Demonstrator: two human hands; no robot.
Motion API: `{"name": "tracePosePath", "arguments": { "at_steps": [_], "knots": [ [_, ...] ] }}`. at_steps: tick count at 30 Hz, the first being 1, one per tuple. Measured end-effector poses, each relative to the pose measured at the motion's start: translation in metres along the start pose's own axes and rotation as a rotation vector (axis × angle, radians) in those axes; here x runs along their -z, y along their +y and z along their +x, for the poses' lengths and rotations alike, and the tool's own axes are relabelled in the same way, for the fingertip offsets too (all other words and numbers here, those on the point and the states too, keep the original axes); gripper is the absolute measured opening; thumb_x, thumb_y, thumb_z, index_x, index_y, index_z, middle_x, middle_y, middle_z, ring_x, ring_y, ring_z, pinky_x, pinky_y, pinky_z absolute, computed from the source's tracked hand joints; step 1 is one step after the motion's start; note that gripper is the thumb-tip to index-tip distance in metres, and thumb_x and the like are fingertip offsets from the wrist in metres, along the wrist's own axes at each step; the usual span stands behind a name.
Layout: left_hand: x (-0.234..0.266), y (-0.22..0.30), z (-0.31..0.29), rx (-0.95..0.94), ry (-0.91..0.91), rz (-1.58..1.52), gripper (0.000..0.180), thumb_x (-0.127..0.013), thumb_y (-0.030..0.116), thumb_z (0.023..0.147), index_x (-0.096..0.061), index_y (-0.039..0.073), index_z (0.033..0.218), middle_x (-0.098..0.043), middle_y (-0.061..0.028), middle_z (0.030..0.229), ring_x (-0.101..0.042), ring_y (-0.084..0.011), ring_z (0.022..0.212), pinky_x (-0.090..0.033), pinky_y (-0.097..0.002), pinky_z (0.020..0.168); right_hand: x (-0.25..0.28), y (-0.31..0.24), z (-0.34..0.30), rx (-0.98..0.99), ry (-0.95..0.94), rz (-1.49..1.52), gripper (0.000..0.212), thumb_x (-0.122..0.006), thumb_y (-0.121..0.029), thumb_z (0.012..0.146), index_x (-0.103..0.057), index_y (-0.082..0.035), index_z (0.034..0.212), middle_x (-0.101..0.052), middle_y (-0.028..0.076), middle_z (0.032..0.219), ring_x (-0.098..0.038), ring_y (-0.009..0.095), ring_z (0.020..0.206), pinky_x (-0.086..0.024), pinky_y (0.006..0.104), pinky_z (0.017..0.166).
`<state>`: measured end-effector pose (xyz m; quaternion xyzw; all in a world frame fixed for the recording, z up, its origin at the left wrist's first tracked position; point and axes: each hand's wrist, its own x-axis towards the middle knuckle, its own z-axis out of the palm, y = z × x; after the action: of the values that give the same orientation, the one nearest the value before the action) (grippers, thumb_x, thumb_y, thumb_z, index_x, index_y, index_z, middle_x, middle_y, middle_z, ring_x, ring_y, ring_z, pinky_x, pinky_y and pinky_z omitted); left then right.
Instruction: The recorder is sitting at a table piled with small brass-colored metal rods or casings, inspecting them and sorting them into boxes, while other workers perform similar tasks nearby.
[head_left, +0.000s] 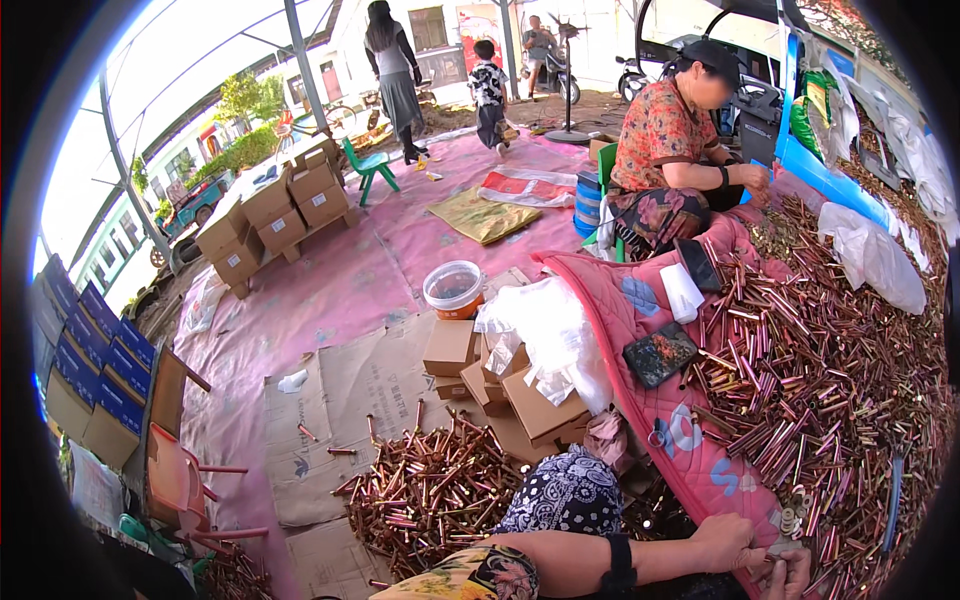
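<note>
My left hand (727, 543), its forearm crossing from the lower edge with a black band at the wrist, is closed, fingertips together. Just beside it my right hand (789, 573) is also closed in a pinch. The two meet at the fingertips, and whatever lies between them is too small and hidden to make out. A few pale ring-shaped washers (790, 521) lie just above the hands on the pink quilt (650, 400). Around the right hand spreads a large heap of bronze-coloured metal bolts (800, 350). Another pile of bolts (430, 490) lies left of my patterned knee.
Small cardboard boxes (540, 405), white plastic bags (550, 330) and a clear tub (453, 287) stand ahead. A seated person (665, 150) works at the heap's far side. Stacked cartons (270, 215) are at far left, a red chair (180, 475) at near left. Others stand farther back.
</note>
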<state>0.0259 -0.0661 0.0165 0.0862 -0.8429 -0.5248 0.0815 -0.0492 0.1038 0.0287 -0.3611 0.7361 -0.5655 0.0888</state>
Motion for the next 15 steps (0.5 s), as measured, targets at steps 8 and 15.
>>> {"name": "tracePosePath", "arguments": {
  "at_steps": [8, 15],
  "knots": [
    [0.001, -0.006, 0.004, -0.084, 0.064, 0.071, 0.035, -0.055, 0.037, 0.072, -0.065, 0.005, 0.064, -0.056, -0.0183, 0.057, -0.057, -0.0368, 0.058, -0.045, -0.0450, 0.053, -0.002, -0.023, 0.009, -0.095, -0.086, -0.128, 0.014, -0.049, -0.010, 0.089, -0.052, 0.001, 0.097, -0.053, 0.004, 0.087, -0.049, 0.011, 0.071, -0.040, 0.0206, 0.060],
    [-0.001, 0.004, 0.002, -0.176, 0.047, 0.153, 0.039, -0.057, 0.038, 0.068, -0.060, 0.000, 0.060, -0.056, -0.0208, 0.059, -0.057, -0.0383, 0.061, -0.046, -0.0473, 0.056, 0.012, 0.001, -0.001, -0.204, -0.098, 0.004, 0.024, -0.045, -0.019, 0.092, -0.054, 0.002, 0.099, -0.054, 0.005, 0.081, -0.049, 0.010, 0.065, -0.038, 0.0220, 0.054]
  ]
}}
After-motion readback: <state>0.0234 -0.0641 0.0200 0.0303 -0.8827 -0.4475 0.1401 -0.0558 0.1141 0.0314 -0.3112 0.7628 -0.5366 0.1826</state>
